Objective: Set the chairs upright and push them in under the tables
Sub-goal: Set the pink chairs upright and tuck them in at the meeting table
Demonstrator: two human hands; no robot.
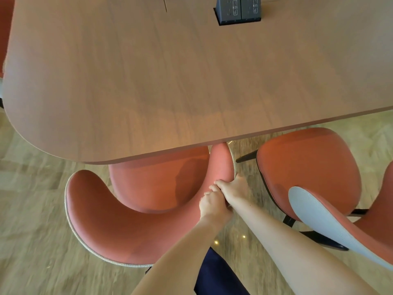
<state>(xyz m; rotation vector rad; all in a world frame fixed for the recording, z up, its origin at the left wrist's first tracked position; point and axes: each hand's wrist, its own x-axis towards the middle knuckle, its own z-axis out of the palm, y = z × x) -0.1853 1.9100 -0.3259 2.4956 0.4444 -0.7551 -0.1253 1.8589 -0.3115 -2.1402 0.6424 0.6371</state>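
Observation:
An orange upholstered chair (136,201) with a curved wrap-around back stands upright at the near edge of the wooden table (170,81). Its seat front is tucked under the tabletop. My right hand (232,189) grips the right wing of the chair's back, fingers curled over its edge. My left hand (210,204) grips the same edge just below, touching the right hand. A second orange chair (308,167) with a pale grey back shell stands upright to the right, its seat mostly out from under the table.
A black power socket box (237,10) is set into the tabletop at the far side. Another orange chair (5,28) shows at the left edge. The floor (38,241) is light wood. My dark trouser leg (214,277) is below.

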